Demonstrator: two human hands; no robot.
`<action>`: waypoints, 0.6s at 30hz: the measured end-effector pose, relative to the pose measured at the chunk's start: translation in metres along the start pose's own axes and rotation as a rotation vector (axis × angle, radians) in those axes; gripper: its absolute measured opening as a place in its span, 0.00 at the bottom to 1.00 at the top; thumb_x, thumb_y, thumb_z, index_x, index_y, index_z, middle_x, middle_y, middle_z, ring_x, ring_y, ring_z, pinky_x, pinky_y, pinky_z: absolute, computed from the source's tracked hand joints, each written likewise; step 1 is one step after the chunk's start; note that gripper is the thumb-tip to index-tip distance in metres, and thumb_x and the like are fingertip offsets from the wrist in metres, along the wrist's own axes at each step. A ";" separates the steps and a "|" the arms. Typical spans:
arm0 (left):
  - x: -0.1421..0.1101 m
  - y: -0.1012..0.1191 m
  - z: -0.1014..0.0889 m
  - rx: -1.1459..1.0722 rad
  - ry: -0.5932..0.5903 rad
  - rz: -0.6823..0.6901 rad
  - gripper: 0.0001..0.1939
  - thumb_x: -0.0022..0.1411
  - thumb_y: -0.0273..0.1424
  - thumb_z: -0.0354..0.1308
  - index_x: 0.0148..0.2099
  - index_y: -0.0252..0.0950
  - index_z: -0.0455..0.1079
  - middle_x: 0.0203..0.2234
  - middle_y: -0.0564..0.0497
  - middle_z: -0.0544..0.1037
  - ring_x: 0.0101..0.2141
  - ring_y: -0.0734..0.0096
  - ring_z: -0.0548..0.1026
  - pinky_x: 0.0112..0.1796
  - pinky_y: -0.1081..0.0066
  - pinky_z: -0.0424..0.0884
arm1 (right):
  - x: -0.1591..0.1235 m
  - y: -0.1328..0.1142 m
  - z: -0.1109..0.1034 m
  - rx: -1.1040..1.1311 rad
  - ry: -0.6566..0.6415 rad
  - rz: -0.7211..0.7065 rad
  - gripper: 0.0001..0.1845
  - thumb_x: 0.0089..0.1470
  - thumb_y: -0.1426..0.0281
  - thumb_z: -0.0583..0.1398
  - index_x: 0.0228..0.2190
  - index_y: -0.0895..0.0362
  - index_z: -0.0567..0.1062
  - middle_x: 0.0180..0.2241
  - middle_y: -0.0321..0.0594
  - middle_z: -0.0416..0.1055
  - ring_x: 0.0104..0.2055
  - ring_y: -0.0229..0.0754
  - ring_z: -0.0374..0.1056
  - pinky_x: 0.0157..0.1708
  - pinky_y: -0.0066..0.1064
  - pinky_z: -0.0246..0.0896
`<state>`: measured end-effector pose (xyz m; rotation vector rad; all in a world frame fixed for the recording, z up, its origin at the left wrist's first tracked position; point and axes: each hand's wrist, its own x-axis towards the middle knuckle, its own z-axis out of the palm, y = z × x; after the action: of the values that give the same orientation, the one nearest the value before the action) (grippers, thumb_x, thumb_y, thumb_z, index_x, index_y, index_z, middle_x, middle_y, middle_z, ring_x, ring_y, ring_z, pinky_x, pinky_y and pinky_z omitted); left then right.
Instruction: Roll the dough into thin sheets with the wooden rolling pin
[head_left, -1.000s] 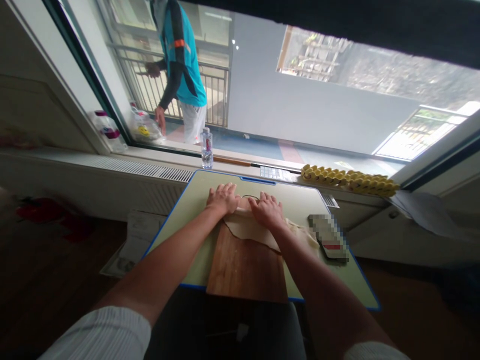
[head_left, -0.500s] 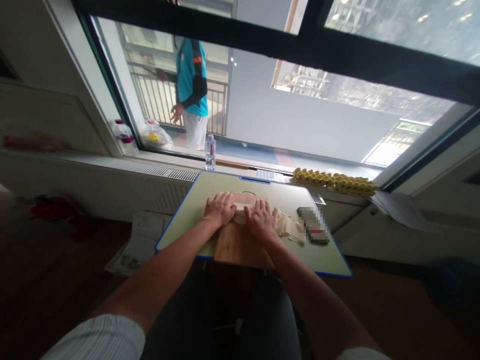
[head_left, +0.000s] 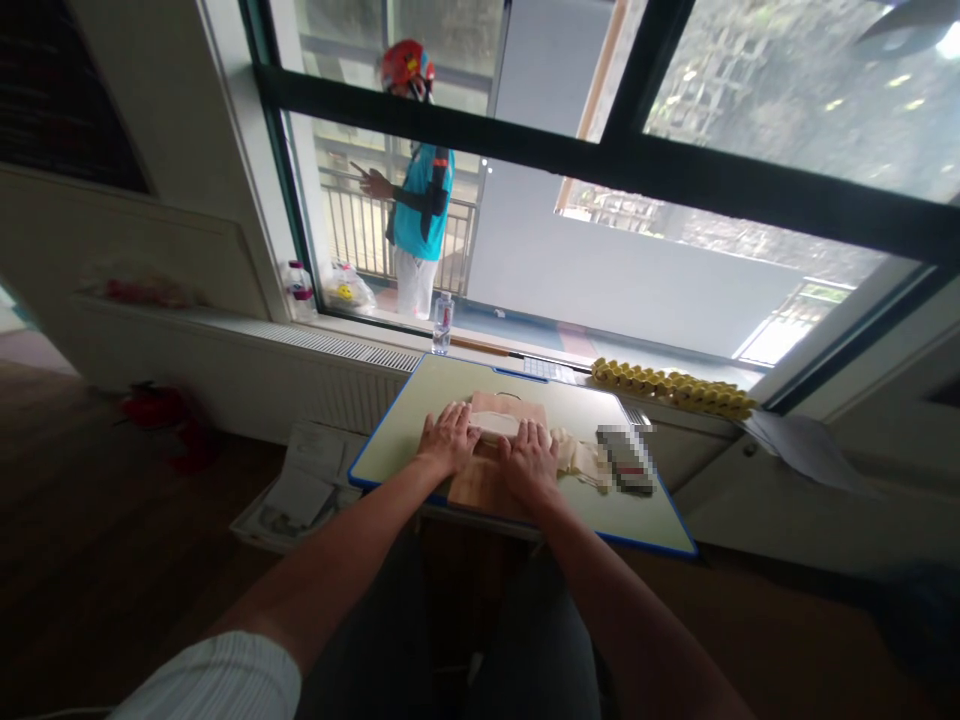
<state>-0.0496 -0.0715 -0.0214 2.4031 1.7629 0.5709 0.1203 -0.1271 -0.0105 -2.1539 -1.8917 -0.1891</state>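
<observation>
Hidden and unclear around the wooden board [head_left: 474, 487]

The left grip [head_left: 448, 440] and right grip [head_left: 531, 457] hide parts of the pale sheet [head_left: 493, 425] on the board; its material is unclear. Right of the board, pixelation masks a flat object [head_left: 627, 462]. Beyond the board, lettering on the bottle [head_left: 442, 325] is too small to read, and the window frame [head_left: 517, 140] hides part of a person's [head_left: 420, 225] upper body. Far left of the board, a red object [head_left: 154, 407] is dim and blurred.
</observation>
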 end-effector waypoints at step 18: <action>0.110 0.000 0.020 0.025 -0.026 -0.031 0.31 0.77 0.44 0.41 0.74 0.45 0.66 0.74 0.49 0.65 0.72 0.50 0.61 0.71 0.41 0.52 | 0.105 0.016 0.016 0.052 -0.147 0.066 0.36 0.73 0.55 0.46 0.73 0.59 0.63 0.74 0.51 0.59 0.75 0.61 0.52 0.72 0.62 0.43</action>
<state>-0.0147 0.0342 -0.0140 2.3837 1.8038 0.5143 0.1496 -0.0241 0.0013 -2.2465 -1.8762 0.0317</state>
